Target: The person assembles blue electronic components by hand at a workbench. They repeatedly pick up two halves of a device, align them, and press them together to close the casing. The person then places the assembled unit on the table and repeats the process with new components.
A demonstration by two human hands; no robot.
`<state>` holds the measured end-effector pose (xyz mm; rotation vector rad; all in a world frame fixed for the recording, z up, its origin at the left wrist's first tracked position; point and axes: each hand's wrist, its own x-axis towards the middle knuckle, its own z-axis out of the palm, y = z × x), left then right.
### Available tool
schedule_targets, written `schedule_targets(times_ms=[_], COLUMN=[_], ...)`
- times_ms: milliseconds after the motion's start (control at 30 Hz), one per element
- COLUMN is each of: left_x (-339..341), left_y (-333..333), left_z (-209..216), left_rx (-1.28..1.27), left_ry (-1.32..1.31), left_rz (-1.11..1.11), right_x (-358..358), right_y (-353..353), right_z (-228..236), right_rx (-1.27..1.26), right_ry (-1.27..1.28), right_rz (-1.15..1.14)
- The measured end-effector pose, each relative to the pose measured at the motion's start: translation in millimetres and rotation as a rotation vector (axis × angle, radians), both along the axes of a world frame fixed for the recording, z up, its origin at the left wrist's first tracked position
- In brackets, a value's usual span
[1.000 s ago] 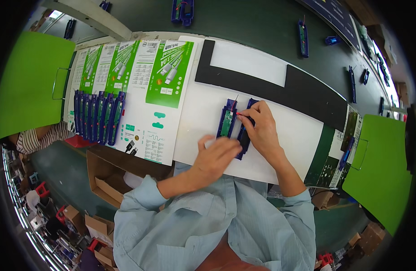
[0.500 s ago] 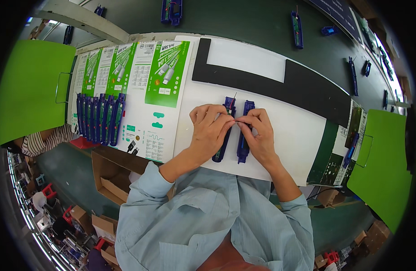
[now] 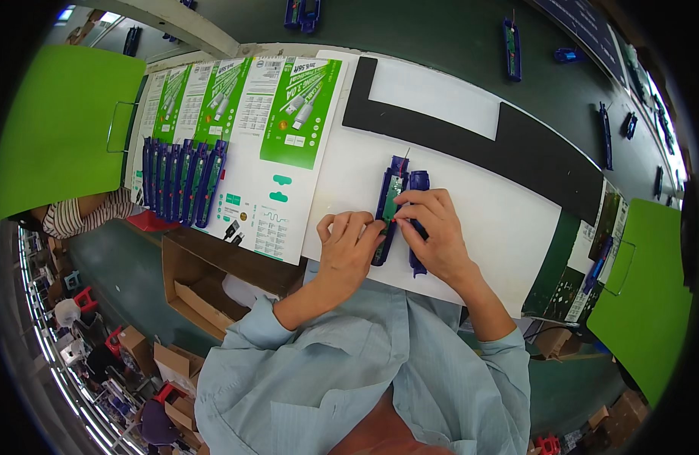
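Note:
A long blue plastic casing half with a green circuit board [image 3: 395,193] in it lies on the white work sheet in front of me. A thin wire sticks up from its far end. My left hand [image 3: 348,244] is closed, its fingertips at the left edge of this casing near its middle. My right hand [image 3: 438,231] pinches at the board's right edge; whatever is between thumb and finger is too small to name. Under the right hand's fingers lies a second blue casing half [image 3: 419,182], partly hidden.
Left of me, several blue casings with boards [image 3: 185,182] stand in a row on printed green-and-white card sheets [image 3: 300,114]. A black angled mat [image 3: 433,129] borders the work sheet's far side. Beyond runs a dark green surface [image 3: 440,45] with scattered casings. Green panels [image 3: 61,136] flank both sides.
My hands have come apart from a fingertip-to-fingertip pinch above the casings. Both have lowered to the board, uncovering more of it. The whole view has shifted slightly.

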<state>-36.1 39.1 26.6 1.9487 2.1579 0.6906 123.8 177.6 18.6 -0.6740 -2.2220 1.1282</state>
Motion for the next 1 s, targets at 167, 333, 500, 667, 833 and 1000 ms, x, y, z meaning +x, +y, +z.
schedule_targets(times_ms=[167, 333, 500, 667, 833, 1000], left_x=[-3, -9, -7, 6, 9, 9], left_y=[6, 13, 9, -25, -35, -39], left_z=[-7, -10, -8, -1, -24, -32], left_rx=[0.036, 0.041, 0.048, 0.116, 0.120, 0.138], left_ry=[-0.099, -0.091, -0.028, -0.214, -0.109, -0.082], left_rz=[-0.053, -0.174, -0.199, -0.159, -0.217, -0.218], right_x=[-3, -5, -6, -8, -10, -19], right_y=[-6, -5, -4, 4, 10, 19], right_z=[-6, 1, 9, 18, 13, 23], right_rx=[0.108, 0.224, 0.209, 0.043, -0.050, -0.151], right_ry=[-0.062, -0.177, -0.218, -0.193, -0.250, -0.376], right_rz=[0.079, 0.151, 0.150, 0.157, 0.212, 0.278])
